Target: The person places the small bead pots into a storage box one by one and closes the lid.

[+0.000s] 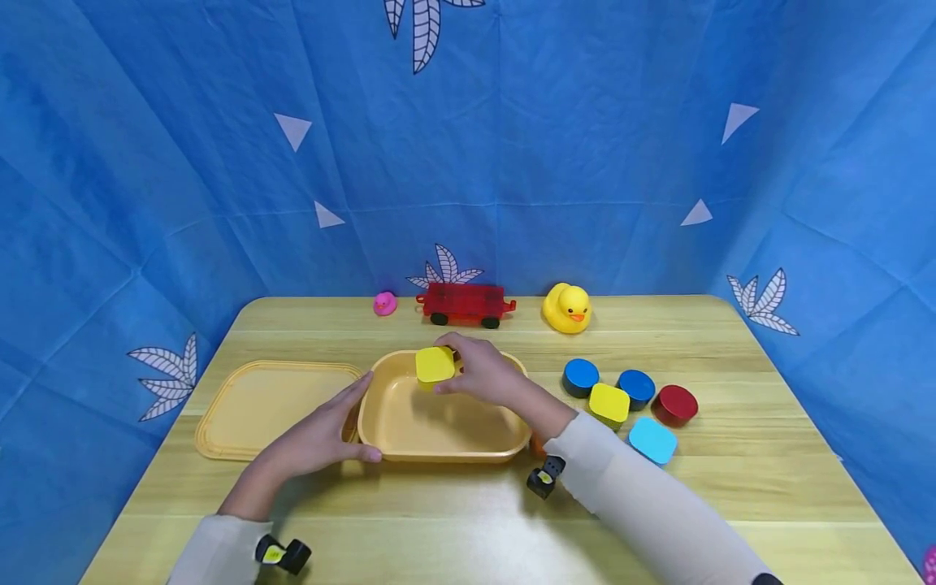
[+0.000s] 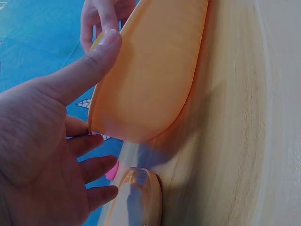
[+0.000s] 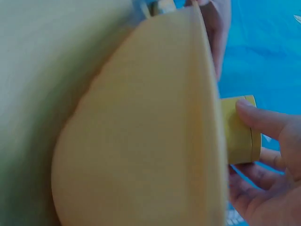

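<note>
My right hand pinches a small yellow lidded box with rounded corners, over the left part of a light-orange plastic tub. In the right wrist view, the thumb lies on the side of the yellow box, by a thin seam, and the tub hides its far end. My left hand is at the tub's left end, thumb by the near corner and fingers along the side. The left wrist view shows that thumb over the rim of the tub, with the other fingers loosely spread.
A flat orange lid lies left of the tub. On the right stand a yellow box, a light-blue one, blue round pots and a red pot. Behind are a pink duck, red wagon and yellow duck.
</note>
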Demonstrator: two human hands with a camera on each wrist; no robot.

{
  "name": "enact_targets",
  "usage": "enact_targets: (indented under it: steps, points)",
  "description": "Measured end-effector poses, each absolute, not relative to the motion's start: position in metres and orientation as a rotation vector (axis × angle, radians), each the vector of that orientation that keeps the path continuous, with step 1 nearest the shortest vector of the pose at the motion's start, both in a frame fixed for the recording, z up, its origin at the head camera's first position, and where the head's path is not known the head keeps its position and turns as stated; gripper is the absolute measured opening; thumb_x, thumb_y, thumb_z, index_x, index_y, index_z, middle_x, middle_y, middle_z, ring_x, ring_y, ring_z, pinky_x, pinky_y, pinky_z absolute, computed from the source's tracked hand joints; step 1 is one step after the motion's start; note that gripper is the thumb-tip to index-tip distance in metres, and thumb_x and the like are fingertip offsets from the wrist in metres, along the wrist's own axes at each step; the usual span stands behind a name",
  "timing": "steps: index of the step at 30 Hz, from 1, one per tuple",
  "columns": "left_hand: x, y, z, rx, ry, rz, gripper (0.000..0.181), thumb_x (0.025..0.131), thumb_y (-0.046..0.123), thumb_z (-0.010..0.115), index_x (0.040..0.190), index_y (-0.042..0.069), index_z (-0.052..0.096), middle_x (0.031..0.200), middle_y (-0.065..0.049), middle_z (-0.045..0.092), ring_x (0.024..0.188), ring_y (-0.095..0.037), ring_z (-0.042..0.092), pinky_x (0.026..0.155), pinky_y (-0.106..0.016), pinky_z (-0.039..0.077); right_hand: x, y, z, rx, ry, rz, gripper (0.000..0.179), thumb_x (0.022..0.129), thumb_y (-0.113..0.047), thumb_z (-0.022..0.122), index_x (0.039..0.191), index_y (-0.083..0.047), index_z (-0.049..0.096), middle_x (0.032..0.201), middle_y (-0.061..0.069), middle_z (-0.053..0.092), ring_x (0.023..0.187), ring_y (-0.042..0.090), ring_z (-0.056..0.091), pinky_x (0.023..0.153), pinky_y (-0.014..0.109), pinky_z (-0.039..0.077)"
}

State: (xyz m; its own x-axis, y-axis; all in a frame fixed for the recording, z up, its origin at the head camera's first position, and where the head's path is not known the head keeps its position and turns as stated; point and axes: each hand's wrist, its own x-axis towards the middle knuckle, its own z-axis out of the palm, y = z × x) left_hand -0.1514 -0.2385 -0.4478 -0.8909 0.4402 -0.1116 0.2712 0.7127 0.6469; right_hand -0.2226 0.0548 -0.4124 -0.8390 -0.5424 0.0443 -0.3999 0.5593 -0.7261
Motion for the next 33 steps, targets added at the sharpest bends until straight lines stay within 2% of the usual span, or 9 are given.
enact_targets:
  steps: [10, 17, 33]
  points:
    - [-0.151, -0.240, -0.448, 0.564, 2.647, 0.939, 0.124, 0.079, 0.058, 0.082, 0.167, 0.008, 0.010, 0.172, -0.017, 0.015, 0.154, -0.043, 0.021, 0.121, -0.062, 0.026, -0.219, 0.015, -0.428, -0.708, 2.648, -1.098, 0.060, 0.082, -0.019, 0.090, 0.132, -0.004, 0.059, 0.114, 0.008, 0.070, 0.099, 0.022, 0.063, 0.091, 0.035, 0.054]
    - [-0.152, -0.240, -0.447, 0.558, 2.644, 0.937, 0.123, 0.080, 0.057, 0.082, 0.166, 0.008, 0.011, 0.172, -0.017, 0.015, 0.154, -0.043, 0.022, 0.121, -0.062, 0.027, -0.217, -0.002, -0.438, -0.660, 2.716, -0.914, 0.066, 0.083, -0.030, 0.089, 0.136, -0.007, 0.058, 0.118, 0.008, 0.070, 0.101, 0.021, 0.063, 0.092, 0.034, 0.053]
    - [-0.151, -0.239, -0.443, 0.551, 2.635, 0.924, 0.123, 0.080, 0.057, 0.082, 0.166, 0.008, 0.010, 0.172, -0.017, 0.014, 0.154, -0.045, 0.022, 0.121, -0.062, 0.026, -0.213, -0.015, -0.445, -0.672, 2.771, -0.753, 0.065, 0.082, -0.037, 0.088, 0.131, -0.008, 0.056, 0.116, 0.007, 0.069, 0.102, 0.022, 0.063, 0.095, 0.034, 0.054]
